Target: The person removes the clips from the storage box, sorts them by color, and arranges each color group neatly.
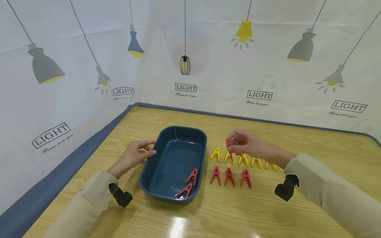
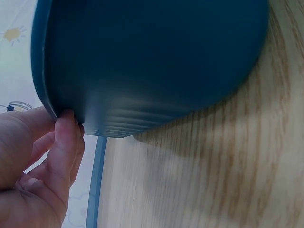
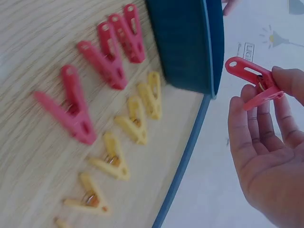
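A dark blue rectangular tub (image 1: 171, 158) stands on the wooden table, with two red clothespins (image 1: 186, 190) lying at its near right corner. My left hand (image 1: 135, 155) grips the tub's left rim between thumb and fingers; the left wrist view shows fingertips against the outer wall (image 2: 142, 61). Above the yellow row, to the right of the tub, my right hand (image 1: 247, 143) pinches another red clothespin (image 3: 259, 99) near its jaw end, handles pointing away from the palm. Below it lie three red clothespins (image 1: 228, 177) in a row, behind them several yellow clothespins (image 1: 216, 154).
The wooden table (image 1: 268, 211) has a blue-grey edge (image 1: 238, 116) along its back. Behind it hangs a white cloth (image 1: 214, 39) printed with lamps. Both wrists carry a small black camera (image 1: 120, 195).
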Tool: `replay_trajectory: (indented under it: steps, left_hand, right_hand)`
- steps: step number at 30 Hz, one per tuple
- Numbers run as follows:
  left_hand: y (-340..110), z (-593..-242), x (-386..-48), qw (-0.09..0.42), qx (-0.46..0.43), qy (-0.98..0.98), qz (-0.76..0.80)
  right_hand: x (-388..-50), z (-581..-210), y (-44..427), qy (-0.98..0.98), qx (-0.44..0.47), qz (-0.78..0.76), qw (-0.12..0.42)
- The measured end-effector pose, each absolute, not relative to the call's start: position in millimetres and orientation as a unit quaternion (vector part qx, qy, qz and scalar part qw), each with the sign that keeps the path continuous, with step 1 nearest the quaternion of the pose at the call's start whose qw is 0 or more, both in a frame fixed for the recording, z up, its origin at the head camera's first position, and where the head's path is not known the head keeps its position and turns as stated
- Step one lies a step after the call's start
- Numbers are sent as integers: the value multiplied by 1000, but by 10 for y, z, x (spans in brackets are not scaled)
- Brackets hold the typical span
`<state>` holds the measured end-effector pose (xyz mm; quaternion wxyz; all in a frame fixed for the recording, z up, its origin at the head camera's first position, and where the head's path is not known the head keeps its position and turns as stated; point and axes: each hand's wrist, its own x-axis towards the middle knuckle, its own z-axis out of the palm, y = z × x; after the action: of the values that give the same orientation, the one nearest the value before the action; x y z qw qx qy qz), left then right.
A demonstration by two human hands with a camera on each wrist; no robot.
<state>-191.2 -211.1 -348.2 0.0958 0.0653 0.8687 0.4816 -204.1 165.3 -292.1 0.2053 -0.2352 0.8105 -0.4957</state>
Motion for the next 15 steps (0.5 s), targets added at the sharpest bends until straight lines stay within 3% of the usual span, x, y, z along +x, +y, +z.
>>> replay_trajectory:
  steps: [15]
  left_hand:
    - [-2125, -3478, -1910, 97, 68, 867, 485]
  right_hand:
    - [-1886, -3222, 2186, 834, -158, -488, 202]
